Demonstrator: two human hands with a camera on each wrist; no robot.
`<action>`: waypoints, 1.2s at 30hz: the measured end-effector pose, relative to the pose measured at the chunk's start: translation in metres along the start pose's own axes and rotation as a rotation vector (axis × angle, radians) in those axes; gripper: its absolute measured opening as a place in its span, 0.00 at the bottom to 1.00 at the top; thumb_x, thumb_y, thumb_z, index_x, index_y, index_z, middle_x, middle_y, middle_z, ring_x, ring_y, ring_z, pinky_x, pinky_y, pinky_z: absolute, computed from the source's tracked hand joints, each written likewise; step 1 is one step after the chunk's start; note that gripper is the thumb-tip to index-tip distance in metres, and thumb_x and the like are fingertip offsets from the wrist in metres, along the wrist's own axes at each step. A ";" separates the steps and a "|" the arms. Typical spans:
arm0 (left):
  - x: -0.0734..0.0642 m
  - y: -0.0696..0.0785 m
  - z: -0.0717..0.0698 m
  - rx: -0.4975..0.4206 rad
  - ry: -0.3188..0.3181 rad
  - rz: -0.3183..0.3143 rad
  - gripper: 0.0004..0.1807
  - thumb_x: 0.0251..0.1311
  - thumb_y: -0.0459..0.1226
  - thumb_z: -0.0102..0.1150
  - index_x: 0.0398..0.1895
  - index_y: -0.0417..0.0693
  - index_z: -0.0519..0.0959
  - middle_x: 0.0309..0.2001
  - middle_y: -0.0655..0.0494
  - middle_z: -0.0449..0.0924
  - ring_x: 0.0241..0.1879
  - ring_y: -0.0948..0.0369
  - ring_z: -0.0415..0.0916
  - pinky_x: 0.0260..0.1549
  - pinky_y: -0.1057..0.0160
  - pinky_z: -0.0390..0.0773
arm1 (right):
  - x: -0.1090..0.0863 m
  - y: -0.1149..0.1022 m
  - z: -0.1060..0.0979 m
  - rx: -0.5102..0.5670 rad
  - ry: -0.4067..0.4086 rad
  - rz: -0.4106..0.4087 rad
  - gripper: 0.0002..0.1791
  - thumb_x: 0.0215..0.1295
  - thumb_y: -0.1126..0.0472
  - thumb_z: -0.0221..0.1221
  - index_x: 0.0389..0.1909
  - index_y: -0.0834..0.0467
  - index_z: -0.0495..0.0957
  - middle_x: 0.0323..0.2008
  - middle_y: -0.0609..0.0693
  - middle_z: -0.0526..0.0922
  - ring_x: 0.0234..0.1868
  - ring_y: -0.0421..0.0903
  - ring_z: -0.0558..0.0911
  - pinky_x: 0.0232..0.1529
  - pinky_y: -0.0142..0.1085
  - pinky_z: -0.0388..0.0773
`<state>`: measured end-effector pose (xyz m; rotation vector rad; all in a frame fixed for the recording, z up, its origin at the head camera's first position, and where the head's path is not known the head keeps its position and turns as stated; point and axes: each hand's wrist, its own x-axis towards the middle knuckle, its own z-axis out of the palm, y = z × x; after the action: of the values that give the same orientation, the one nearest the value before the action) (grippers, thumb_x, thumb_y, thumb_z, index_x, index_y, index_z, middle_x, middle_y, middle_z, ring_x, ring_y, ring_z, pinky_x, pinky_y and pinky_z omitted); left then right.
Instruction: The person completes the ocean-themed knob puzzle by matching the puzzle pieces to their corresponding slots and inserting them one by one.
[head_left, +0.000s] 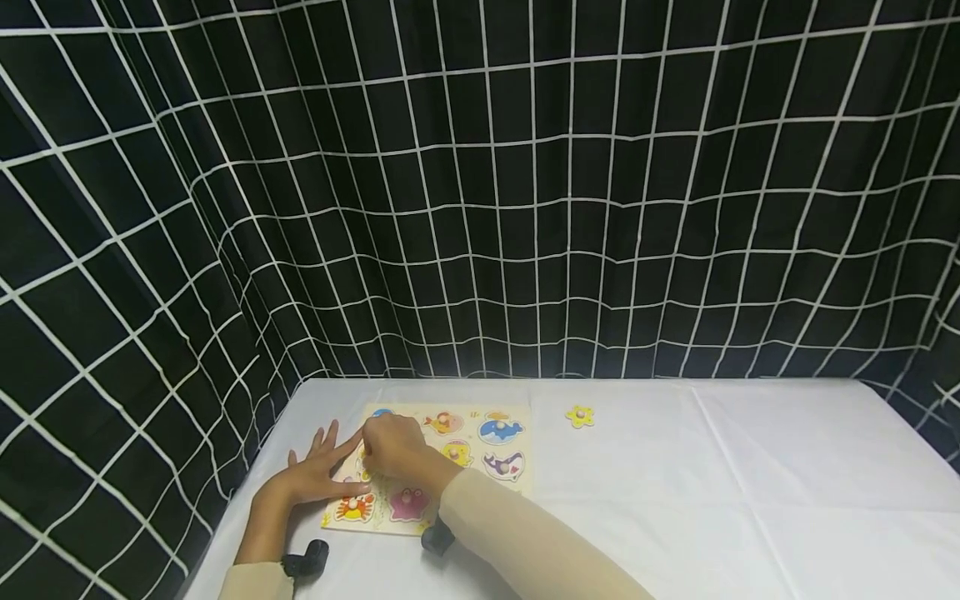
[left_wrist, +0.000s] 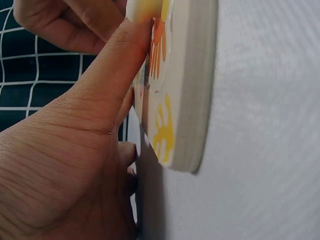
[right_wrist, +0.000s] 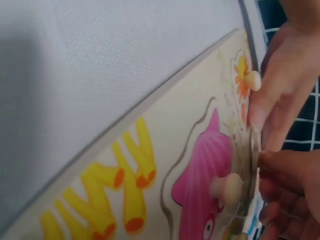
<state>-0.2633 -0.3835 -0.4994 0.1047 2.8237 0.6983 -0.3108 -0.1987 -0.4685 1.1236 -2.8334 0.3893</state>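
Note:
A wooden peg puzzle board [head_left: 472,521] with sea-animal pieces lies on the white table. My left hand [head_left: 318,475] spreads its fingers over the board's left side, its thumb on the board by the crab piece [head_left: 354,507]. Over the left column my right hand [head_left: 392,447] has curled fingers and pinches a puzzle piece [head_left: 364,465], mostly hidden by both hands. In the right wrist view only a thin edge shows at those fingertips. The pink piece [right_wrist: 202,175] with a round peg sits in the board below the right hand.
A yellow star-shaped piece [head_left: 580,416] lies on the table right of the board. Along the board's right side sit a blue whale piece [head_left: 500,430] and a purple-and-white piece [head_left: 505,466]. A black curtain [head_left: 570,208] with white grid lines stands behind and at the left.

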 end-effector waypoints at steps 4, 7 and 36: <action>0.001 -0.001 0.001 0.010 0.005 -0.001 0.59 0.48 0.66 0.70 0.81 0.58 0.55 0.80 0.35 0.31 0.78 0.34 0.26 0.63 0.21 0.25 | 0.003 0.000 0.003 -0.002 0.006 0.011 0.07 0.57 0.55 0.72 0.24 0.49 0.84 0.24 0.38 0.79 0.28 0.37 0.76 0.27 0.33 0.77; 0.001 0.000 0.000 0.001 0.004 0.007 0.59 0.49 0.66 0.70 0.81 0.57 0.55 0.80 0.34 0.31 0.78 0.34 0.25 0.63 0.21 0.24 | 0.006 0.001 0.008 -0.004 0.020 0.018 0.09 0.58 0.55 0.72 0.24 0.50 0.83 0.22 0.39 0.77 0.26 0.37 0.74 0.25 0.32 0.76; 0.003 -0.004 0.002 0.007 0.019 0.023 0.61 0.45 0.71 0.67 0.81 0.62 0.53 0.80 0.34 0.30 0.78 0.35 0.25 0.63 0.22 0.22 | -0.020 0.016 -0.007 0.037 0.082 0.041 0.08 0.65 0.50 0.68 0.36 0.51 0.87 0.34 0.41 0.87 0.34 0.41 0.85 0.34 0.34 0.81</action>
<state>-0.2661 -0.3857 -0.5033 0.1325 2.8476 0.6981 -0.3076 -0.1722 -0.4684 1.0326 -2.7931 0.4813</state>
